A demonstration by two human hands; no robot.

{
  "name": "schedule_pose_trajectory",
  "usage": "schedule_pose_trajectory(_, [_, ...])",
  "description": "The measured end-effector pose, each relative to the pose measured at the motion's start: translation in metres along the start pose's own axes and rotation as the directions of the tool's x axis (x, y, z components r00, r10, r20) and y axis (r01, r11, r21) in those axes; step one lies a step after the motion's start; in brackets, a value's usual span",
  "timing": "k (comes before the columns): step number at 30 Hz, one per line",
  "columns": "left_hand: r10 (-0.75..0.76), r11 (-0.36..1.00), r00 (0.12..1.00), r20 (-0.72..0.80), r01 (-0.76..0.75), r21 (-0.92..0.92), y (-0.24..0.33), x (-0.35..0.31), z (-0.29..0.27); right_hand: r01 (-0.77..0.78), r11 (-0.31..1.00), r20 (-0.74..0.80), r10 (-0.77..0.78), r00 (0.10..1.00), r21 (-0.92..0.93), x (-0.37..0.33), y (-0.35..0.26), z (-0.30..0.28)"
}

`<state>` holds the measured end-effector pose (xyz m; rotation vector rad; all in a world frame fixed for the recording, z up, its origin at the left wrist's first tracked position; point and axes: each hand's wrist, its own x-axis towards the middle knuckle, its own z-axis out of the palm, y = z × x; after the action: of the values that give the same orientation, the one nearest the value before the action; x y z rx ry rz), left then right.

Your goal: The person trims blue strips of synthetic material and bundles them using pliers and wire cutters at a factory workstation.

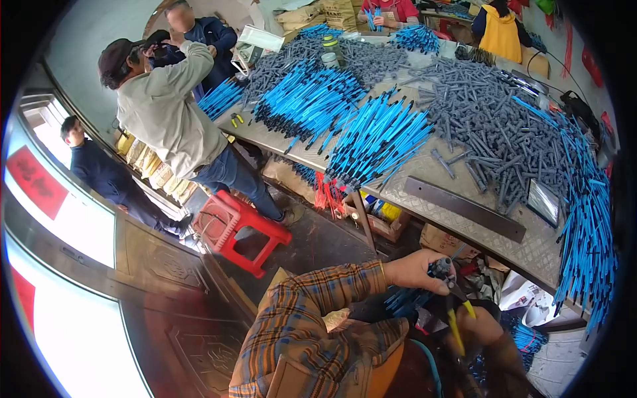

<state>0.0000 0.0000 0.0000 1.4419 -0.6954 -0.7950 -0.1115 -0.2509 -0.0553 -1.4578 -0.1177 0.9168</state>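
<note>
My left hand (pixel 417 270), in a plaid sleeve, is closed around a bundle whose dark grey ends (pixel 440 268) stick up past the thumb. Below it, blue sticks with dark tips (pixel 406 302) show near my lap; whether they belong to the same bundle I cannot tell. Lower right, my right hand (pixel 479 326) grips yellow-handled pliers (pixel 456 331), slightly blurred. Their jaws point up at the dark ends by my left hand; whether they touch is hidden.
The long table (pixel 405 192) carries grey plastic tube-like pieces (pixel 491 119), blue stick piles (pixel 381 139), a metal bar (pixel 464 207) and yellow-handled cutters (pixel 237 120). A red stool (pixel 242 229) stands left. A person in a cap (pixel 169 109) and others are beyond.
</note>
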Motion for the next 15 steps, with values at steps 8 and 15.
schedule_pose_trajectory(8, [0.077,0.993,0.996,0.036,-0.074,-0.092,-0.001,0.011,0.006,0.024,0.928,0.172,-0.094,0.981,0.371,-0.01,-0.048,0.015])
schedule_pose_trajectory(15, [0.128,0.987,0.992,0.016,-0.126,-0.1,0.005,0.015,0.005,-0.094,0.993,-0.021,0.093,0.995,-0.076,-0.019,-0.051,-0.014])
